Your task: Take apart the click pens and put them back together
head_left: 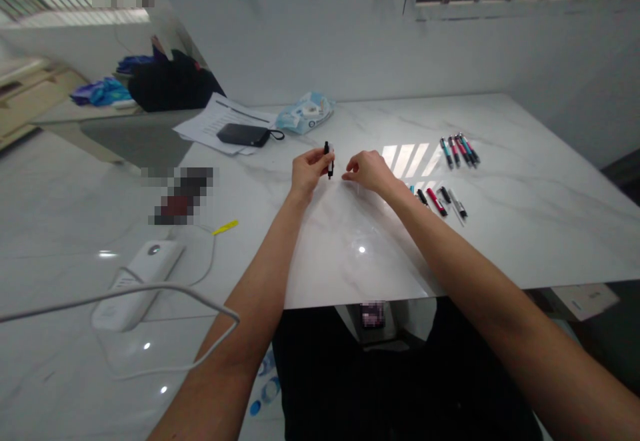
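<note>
Slim black pen (328, 159) sits pinched in the left hand (307, 173), right hand (367, 171) just beside it, both over a white marble table (540, 227). Two rows of slim plastic pens (459, 152) lie off to the right. Back left, a black rectangular pouch (244, 135) rests on white paper sheets (210, 124), crinkly pale-blue packet (305, 113) just beside them.

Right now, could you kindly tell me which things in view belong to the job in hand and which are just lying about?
Job in hand:
left hand gripping a black pen
right hand, beside it
upper pens
lower pens

Lying about:
papers
black pouch
wipes packet
white device
</note>
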Motion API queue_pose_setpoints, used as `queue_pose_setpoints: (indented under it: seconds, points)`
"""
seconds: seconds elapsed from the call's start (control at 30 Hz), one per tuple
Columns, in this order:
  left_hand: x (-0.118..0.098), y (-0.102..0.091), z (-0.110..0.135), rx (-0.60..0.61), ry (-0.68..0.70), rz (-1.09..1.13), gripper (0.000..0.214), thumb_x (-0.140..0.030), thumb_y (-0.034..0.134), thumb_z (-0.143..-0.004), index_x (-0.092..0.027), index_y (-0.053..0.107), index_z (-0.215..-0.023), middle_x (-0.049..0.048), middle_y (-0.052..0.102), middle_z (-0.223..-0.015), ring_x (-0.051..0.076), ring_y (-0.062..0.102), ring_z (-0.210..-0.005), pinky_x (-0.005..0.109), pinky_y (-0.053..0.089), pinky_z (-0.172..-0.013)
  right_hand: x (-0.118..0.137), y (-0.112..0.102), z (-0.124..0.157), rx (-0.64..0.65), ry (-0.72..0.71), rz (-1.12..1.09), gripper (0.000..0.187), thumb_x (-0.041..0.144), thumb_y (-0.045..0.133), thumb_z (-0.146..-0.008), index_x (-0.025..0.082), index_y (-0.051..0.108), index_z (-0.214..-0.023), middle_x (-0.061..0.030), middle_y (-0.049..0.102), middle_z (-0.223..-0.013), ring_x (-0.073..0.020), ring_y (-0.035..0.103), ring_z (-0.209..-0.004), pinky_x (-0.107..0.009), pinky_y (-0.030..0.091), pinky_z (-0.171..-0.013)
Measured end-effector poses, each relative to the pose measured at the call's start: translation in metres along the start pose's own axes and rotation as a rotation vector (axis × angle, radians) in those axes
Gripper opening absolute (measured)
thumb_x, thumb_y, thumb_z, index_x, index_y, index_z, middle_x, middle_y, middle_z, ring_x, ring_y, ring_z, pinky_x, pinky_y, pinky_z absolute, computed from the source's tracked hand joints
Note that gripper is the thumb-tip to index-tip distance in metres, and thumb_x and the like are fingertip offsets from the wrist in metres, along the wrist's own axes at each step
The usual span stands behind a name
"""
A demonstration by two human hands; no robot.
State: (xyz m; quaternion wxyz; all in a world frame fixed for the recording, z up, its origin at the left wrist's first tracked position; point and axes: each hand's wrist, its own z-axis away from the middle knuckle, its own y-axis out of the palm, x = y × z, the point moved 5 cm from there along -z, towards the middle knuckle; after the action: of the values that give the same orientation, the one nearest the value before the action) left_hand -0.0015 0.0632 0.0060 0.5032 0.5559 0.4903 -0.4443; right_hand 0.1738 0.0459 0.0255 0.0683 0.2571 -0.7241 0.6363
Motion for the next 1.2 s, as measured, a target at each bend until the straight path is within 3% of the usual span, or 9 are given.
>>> queue_pose_setpoints:
  seconds: [0.17,0.4,0.53,0.7,1.03,1.2]
  points:
    - [-0.002,0.0,0.003,0.025,-0.033,0.012,0.053,-0.049,0.103,-0.058,-0.019,0.081,-0.095,0.0015,0.077,-0.084,0.012,0.068,-0.073,0.025,0.057,-0.075,-0.002,0.001,0.0,-0.072,-0.028,-0.116,0.013,0.018,0.074,-0.095,0.018,0.087,-0.099,-0.0123,0.086,-0.099,-0.0294,0.079,-0.098,-0.045,0.059,-0.096]
    - [-0.002,0.012,0.01,0.158,-0.019,-0.029,0.051,-0.05,0.101,-0.06,-0.018,0.085,-0.097,0.0033,0.077,-0.085,0.014,0.07,-0.077,0.027,0.057,-0.078,-0.029,-0.015,0.01,-0.261,0.006,-0.746,0.011,0.028,0.076,-0.09,0.021,0.08,-0.096,-0.0052,0.084,-0.091,-0.0206,0.08,-0.087,-0.038,0.064,-0.09]
    - [-0.005,0.024,0.017,0.229,-0.011,-0.068,0.048,-0.049,0.1,-0.063,-0.018,0.085,-0.097,0.0045,0.077,-0.087,0.015,0.071,-0.077,0.028,0.057,-0.077,-0.042,-0.012,0.018,-0.305,0.085,-0.923,0.017,0.032,0.078,-0.086,0.02,0.081,-0.097,-0.0045,0.081,-0.085,-0.0188,0.076,-0.082,-0.038,0.064,-0.088]
    - [-0.005,0.033,0.024,0.277,0.006,-0.105,0.046,-0.047,0.1,-0.065,-0.018,0.085,-0.096,0.0061,0.079,-0.09,0.017,0.073,-0.077,0.03,0.058,-0.075,-0.041,-0.014,0.022,-0.306,0.091,-0.955,0.02,0.036,0.077,-0.088,0.022,0.082,-0.102,-0.0033,0.08,-0.088,-0.018,0.073,-0.084,-0.038,0.062,-0.085]
    - [-0.003,0.035,0.024,0.273,-0.013,-0.101,0.047,-0.051,0.101,-0.065,-0.018,0.083,-0.093,0.0062,0.079,-0.088,0.018,0.074,-0.077,0.03,0.061,-0.076,-0.03,-0.011,0.023,-0.229,0.081,-0.969,0.027,0.046,0.083,-0.087,0.022,0.071,-0.092,-0.004,0.076,-0.089,-0.018,0.071,-0.087,-0.035,0.061,-0.082]
    - [-0.002,0.037,0.024,0.288,-0.001,-0.112,0.047,-0.051,0.1,-0.066,-0.017,0.083,-0.094,0.0064,0.078,-0.087,0.018,0.073,-0.077,0.03,0.06,-0.076,-0.03,-0.017,0.025,-0.267,0.057,-0.887,0.034,0.053,0.079,-0.091,0.024,0.076,-0.108,-0.0035,0.076,-0.094,-0.0197,0.074,-0.095,-0.036,0.063,-0.09]
